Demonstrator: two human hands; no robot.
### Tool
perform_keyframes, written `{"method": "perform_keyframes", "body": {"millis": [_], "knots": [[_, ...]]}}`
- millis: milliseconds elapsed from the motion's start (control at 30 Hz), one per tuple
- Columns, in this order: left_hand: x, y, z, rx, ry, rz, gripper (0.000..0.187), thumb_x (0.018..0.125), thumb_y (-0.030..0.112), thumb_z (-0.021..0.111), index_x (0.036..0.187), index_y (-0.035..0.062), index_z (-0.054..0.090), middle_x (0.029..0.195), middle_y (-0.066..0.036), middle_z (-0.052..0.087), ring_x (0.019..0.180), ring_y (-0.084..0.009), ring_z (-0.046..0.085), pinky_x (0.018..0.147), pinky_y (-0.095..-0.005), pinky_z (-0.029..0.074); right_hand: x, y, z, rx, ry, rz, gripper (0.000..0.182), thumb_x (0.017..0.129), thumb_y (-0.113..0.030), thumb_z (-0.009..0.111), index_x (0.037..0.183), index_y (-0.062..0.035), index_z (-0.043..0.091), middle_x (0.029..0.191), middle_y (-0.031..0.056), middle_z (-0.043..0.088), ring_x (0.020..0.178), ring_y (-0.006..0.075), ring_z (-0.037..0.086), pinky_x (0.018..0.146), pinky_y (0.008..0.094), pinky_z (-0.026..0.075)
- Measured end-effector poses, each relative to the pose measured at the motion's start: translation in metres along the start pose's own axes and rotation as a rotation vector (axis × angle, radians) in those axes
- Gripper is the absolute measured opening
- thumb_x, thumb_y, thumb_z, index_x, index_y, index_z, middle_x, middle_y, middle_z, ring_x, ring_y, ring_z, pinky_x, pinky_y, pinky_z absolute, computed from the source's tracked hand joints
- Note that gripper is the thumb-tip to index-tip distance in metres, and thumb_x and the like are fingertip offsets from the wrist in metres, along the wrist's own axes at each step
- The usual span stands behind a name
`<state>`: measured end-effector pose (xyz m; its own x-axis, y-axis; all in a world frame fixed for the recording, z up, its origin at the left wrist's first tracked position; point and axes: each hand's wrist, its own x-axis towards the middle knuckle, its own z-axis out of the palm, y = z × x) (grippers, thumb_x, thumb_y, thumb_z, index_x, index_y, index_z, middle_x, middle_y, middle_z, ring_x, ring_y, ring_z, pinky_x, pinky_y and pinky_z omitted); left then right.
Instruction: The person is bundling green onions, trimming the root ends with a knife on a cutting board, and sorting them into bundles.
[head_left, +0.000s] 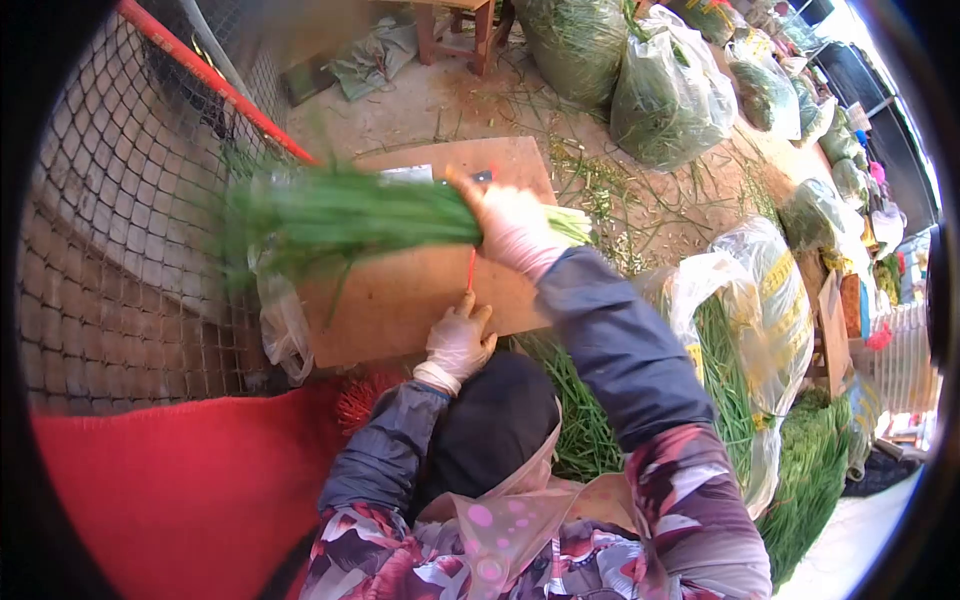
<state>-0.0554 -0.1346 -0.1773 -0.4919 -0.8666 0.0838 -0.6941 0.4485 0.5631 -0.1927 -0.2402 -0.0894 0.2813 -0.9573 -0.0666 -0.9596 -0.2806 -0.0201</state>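
My right hand, in a thin pale glove, grips a bunch of garlic chives above a brown board. The long green leaves point left and are blurred; the pale cut ends stick out to the right of the hand. Near the board's front edge, my gloved left hand is closed, with its fingertips at the lower end of a thin red tie. The tie runs up under the bunch, where the rest of it is hidden. A white label-like piece is partly covered by the leaves.
Wire mesh with a red rail stands at left, above red cloth. Open plastic bags of greens stand by my right arm. Stuffed bags and a wooden stool are farther back, with scraps littering the floor.
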Motion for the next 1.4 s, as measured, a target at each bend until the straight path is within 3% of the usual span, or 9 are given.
{"method": "perform_keyframes", "body": {"millis": [33,133,400,567,667,933,1167,1267,1400], "knots": [[-0.002,-0.002,0.005,-0.042,0.087,0.059,0.032,0.075,0.018,0.067,0.106,0.0098,0.064,0.121,-0.016,0.057,0.092,-0.0344,0.062,0.078,-0.0425,0.053,0.005,0.012,0.067,0.095,0.124,-0.028,0.098,0.065,-0.021,0.079,0.147,-0.0256,0.025,0.129,0.0099,0.054,0.116,0.0288,0.054,0.093,0.0481,0.043],[-0.003,-0.004,0.008,-0.148,0.072,0.085,0.028,0.076,0.016,0.066,0.103,0.0089,0.065,0.118,-0.016,0.060,0.094,-0.0329,0.062,0.079,-0.0416,0.053,0.007,0.006,0.058,0.034,-0.127,0.078,0.102,0.063,-0.029,0.081,0.148,-0.0255,0.023,0.148,0.0080,0.033,0.135,0.0300,0.033,0.107,0.0543,0.028],[-0.040,0.019,-0.041,-0.382,0.167,-0.066,0.032,0.082,0.016,0.068,0.110,0.0018,0.061,0.114,-0.019,0.062,0.101,-0.0333,0.062,0.088,-0.0378,0.049,-0.063,0.010,0.019,0.152,0.156,0.047,0.100,0.064,-0.029,0.080,0.147,-0.0158,0.026,0.146,0.0117,0.037,0.133,0.0358,0.035,0.107,0.0565,0.026],[-0.116,0.035,-0.061,-0.788,-0.038,-0.331,0.063,0.074,0.020,0.079,0.125,-0.0031,0.050,0.127,-0.019,0.051,0.119,-0.0268,0.050,0.100,-0.0362,0.041,-0.229,0.043,0.015,1.010,0.259,0.371,0.077,0.077,-0.016,0.074,0.142,-0.0051,0.036,0.121,0.0152,0.060,0.113,0.0254,0.058,0.095,0.0354,0.045],[-0.138,0.060,-0.076,-0.354,0.116,0.014,0.063,0.072,0.023,0.080,0.122,-0.0032,0.052,0.123,-0.020,0.052,0.116,-0.0342,0.051,0.100,-0.0392,0.040,-0.328,0.031,0.022,1.394,0.006,0.626,0.065,0.085,-0.015,0.068,0.142,-0.0081,0.038,0.118,0.0102,0.063,0.108,0.0148,0.059,0.093,0.0306,0.046],[-0.098,0.172,-0.062,0.448,-0.247,0.601,0.084,0.057,0.061,0.075,0.102,-0.0089,0.062,0.125,-0.023,0.049,0.130,-0.0462,0.031,0.107,-0.0636,0.016,-0.434,0.014,0.006,1.009,0.030,0.503,0.057,0.084,-0.028,0.064,0.136,-0.0116,0.047,0.110,0.0124,0.067,0.101,0.0275,0.064,0.088,0.0346,0.049],[-0.073,0.134,-0.017,0.434,-0.309,0.512,0.017,0.065,0.017,0.067,0.076,0.0048,0.062,0.088,-0.014,0.060,0.099,-0.0351,0.055,0.095,-0.0545,0.038,-0.508,0.113,-0.032,0.798,0.389,0.649,0.050,0.081,-0.026,0.067,0.128,-0.0123,0.056,0.109,0.0142,0.066,0.101,0.0303,0.063,0.088,0.0362,0.050],[-0.058,0.127,-0.050,0.344,-0.045,0.388,0.007,0.070,0.007,0.063,0.071,0.0045,0.057,0.072,-0.014,0.056,0.072,-0.0354,0.056,0.069,-0.0451,0.045,-0.503,0.180,-0.012,0.516,0.315,0.795,0.061,0.076,-0.028,0.069,0.132,-0.0122,0.052,0.112,0.0162,0.065,0.101,0.0296,0.063,0.090,0.0374,0.049],[-0.047,0.087,-0.116,0.339,0.273,0.024,0.003,0.072,0.002,0.059,0.072,0.0007,0.056,0.069,-0.016,0.056,0.065,-0.0329,0.054,0.061,-0.0397,0.044,-0.449,0.213,0.007,0.337,0.062,0.841,0.091,0.068,-0.041,0.075,0.143,-0.0095,0.035,0.124,0.0157,0.059,0.117,0.0310,0.054,0.094,0.0402,0.046]]}}
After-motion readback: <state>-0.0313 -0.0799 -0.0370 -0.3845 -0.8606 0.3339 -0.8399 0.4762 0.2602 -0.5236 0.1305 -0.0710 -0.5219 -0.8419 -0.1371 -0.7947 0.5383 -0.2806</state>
